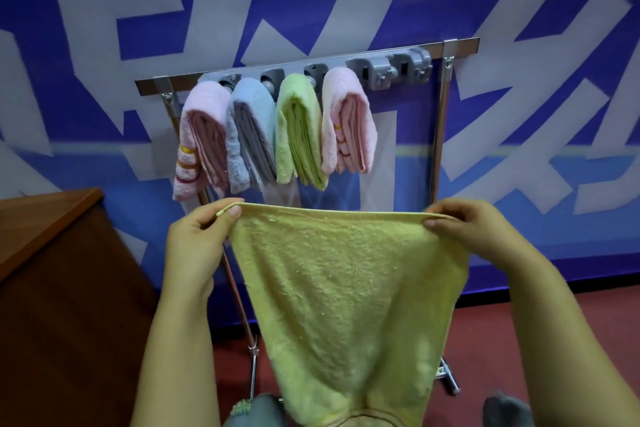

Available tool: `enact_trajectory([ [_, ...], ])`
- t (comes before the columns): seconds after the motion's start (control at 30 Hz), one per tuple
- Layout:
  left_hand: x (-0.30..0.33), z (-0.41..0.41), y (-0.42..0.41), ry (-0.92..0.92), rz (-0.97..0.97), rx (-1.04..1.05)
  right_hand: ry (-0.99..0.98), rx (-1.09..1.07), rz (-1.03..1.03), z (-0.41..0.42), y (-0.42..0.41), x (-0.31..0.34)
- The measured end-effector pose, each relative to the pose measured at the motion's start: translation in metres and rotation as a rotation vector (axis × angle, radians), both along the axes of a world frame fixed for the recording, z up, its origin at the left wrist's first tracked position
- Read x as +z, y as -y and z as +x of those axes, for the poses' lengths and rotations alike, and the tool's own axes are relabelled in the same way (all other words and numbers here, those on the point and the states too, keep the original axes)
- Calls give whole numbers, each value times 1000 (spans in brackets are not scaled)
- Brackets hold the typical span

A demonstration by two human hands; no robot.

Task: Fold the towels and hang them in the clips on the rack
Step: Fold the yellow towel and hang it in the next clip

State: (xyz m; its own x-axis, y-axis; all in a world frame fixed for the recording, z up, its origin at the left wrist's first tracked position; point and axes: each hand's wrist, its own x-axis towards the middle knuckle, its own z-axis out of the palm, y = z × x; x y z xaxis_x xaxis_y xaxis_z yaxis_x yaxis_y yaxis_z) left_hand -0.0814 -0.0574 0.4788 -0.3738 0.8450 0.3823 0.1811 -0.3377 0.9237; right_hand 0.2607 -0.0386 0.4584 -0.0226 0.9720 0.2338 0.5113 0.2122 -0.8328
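Note:
I hold a yellow-green towel (346, 274) spread out in front of me by its top edge. My left hand (197, 236) pinches the top left corner and my right hand (471, 229) pinches the top right corner. The towel hangs down to the bottom of the view. Behind it stands a metal rack (440, 121) with a grey clip bar (381, 71). Several folded towels hang in its clips: a pink striped one (201, 139), a blue one (249, 132), a green one (301, 132) and a pink one (349, 121). Two clips (398, 71) at the right end are bare.
A brown wooden table (45, 218) stands at the left. A blue and white patterned wall is behind the rack. The floor (554, 340) is red. Grey shapes show at the bottom edge, partly hidden by the towel.

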Motion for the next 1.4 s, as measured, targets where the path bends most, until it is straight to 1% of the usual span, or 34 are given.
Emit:
enact_trajectory([
  [0.1, -2, 0, -1, 111, 5, 12, -188, -112, 53, 13, -1, 1],
  [0.17, -1, -1, -4, 244, 23, 29, -418, -130, 42, 18, -1, 3],
  [0.23, 1, -2, -7, 335, 43, 23, -662, -71, -5, 19, 1, 6],
  [0.3, 4, -1, -8, 382, 66, -17, -848, -4, -46, 20, 1, 10],
  [0.37, 7, 0, -7, 430, 71, -68, -991, 58, -74, 24, 1, 12],
  [0.47, 8, 2, -5, 491, 48, -107, -1140, 104, -129, 27, -2, 12],
  [0.53, 5, 1, -5, 536, 9, -61, -1284, 87, -192, 22, -5, 11],
  [0.6, 0, 1, -6, 579, -30, 30, -1478, 92, -261, 14, -4, 12],
  [0.63, -3, 0, -7, 601, -40, 62, -1515, 105, -288, 11, -5, 11],
  [0.67, -5, 1, -7, 619, -43, 73, -1499, 114, -318, 7, -5, 11],
  [0.7, -6, 3, -7, 621, -37, 63, -1434, 104, -337, 1, -4, 10],
  [0.77, -5, 13, -8, 536, -7, -21, -1253, 49, -329, -14, -4, 3],
  [0.83, 3, 33, -9, 339, 19, -174, -989, 89, -319, -38, 0, -4],
  [0.93, 25, 66, -13, -38, 19, -418, -576, 309, -252, -78, 10, -7],
  [0.97, 31, 74, -15, -149, 13, -476, -492, 368, -207, -90, 10, -6],
  [1.0, 36, 79, -18, -240, 3, -518, -452, 403, -158, -101, 10, -4],
  [1.07, 43, 82, -22, -371, -14, -552, -391, 385, -50, -117, 8, 1],
  [1.1, 46, 81, -23, -408, -13, -560, -323, 345, -1, -121, 5, 1],
  [1.2, 59, 77, -19, -414, 46, -540, -110, 282, 25, -126, -4, -9],
  [1.3, 75, 61, -17, -233, 142, -363, -33, 261, -61, -118, -12, -30],
  [1.4, 86, 31, -21, -76, 196, -212, 121, 284, -161, -96, -16, -44],
])
